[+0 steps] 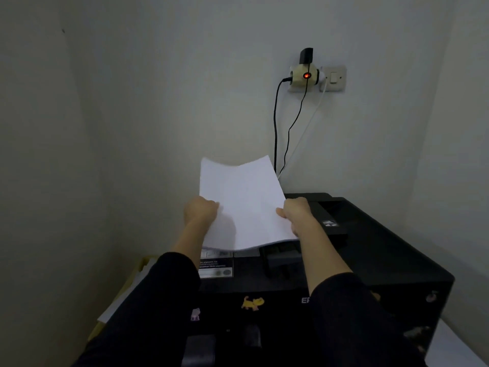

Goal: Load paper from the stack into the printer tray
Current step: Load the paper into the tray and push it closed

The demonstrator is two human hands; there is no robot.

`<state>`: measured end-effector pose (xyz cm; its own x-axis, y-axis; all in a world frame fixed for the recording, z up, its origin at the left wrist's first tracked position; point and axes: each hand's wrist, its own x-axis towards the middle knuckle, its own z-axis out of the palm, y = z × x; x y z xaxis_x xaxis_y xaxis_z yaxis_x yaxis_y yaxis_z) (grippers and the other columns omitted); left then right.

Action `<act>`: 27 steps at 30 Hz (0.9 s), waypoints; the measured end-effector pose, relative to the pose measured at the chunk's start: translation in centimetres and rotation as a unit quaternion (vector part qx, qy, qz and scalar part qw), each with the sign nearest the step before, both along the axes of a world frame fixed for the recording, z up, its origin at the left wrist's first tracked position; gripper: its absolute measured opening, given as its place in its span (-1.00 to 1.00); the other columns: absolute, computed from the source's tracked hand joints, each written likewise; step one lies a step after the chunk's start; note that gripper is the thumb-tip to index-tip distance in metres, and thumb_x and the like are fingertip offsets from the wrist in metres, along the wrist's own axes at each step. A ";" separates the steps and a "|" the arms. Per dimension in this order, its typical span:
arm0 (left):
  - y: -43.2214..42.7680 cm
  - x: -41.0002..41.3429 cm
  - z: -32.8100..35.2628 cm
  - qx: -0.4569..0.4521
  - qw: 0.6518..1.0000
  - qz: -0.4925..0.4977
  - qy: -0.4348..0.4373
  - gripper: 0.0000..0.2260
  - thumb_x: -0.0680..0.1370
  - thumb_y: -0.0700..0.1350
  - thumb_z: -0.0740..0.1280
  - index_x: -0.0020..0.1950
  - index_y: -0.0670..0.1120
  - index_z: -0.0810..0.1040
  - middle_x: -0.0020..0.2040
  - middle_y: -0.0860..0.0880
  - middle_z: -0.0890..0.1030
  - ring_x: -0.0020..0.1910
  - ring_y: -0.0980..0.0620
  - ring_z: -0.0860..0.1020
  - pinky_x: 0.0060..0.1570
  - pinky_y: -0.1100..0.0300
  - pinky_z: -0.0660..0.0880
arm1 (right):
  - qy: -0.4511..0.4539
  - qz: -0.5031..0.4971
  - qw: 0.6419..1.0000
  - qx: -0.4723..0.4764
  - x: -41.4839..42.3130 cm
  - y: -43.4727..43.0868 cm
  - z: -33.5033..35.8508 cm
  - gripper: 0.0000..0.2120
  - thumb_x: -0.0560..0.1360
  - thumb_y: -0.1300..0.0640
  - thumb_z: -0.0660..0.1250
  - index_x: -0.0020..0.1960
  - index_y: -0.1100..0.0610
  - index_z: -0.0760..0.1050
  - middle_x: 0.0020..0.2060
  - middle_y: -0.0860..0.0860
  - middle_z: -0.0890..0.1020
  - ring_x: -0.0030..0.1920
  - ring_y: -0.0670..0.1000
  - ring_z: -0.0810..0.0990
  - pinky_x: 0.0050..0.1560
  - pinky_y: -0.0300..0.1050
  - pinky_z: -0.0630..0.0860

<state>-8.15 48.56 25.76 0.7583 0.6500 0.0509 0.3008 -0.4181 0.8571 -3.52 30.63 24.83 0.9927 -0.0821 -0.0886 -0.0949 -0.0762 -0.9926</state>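
Observation:
A thin bundle of white paper (246, 200) is held up in the air over the top of a black printer (370, 250). My left hand (201, 210) grips the paper's left edge and my right hand (295, 209) grips its right edge. The sheets sag a little in the middle, their far edge pointing at the wall. Below the paper's near edge lies the printer's top with a white label (215, 268). The rear tray opening is mostly hidden behind the paper and my right hand.
A wall socket adapter (304, 75) with a red light hangs above the printer, with cables (275, 133) running down behind it. More paper (124, 295) lies on a yellowish surface left of the printer. Walls close in on left and right.

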 end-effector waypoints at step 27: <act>-1.3 -3.6 -3.6 -0.024 0.972 -0.032 -0.231 -0.92 0.65 -0.17 0.17 0.05 -0.05 0.26 0.03 -0.05 0.38 0.03 0.10 0.32 0.02 0.19 0.33 | -0.154 0.043 0.986 -0.050 -2.1 2.2 -2.3 -0.52 0.60 0.21 0.17 0.49 0.21 0.19 0.42 0.14 0.39 0.41 0.14 0.37 0.38 -0.04 0.30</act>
<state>-11.78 47.24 22.20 0.6999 0.6125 0.3674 -0.1466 -0.3802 0.9132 -5.62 32.80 22.52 0.9748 0.0112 0.2228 0.2214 -0.1698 -0.9603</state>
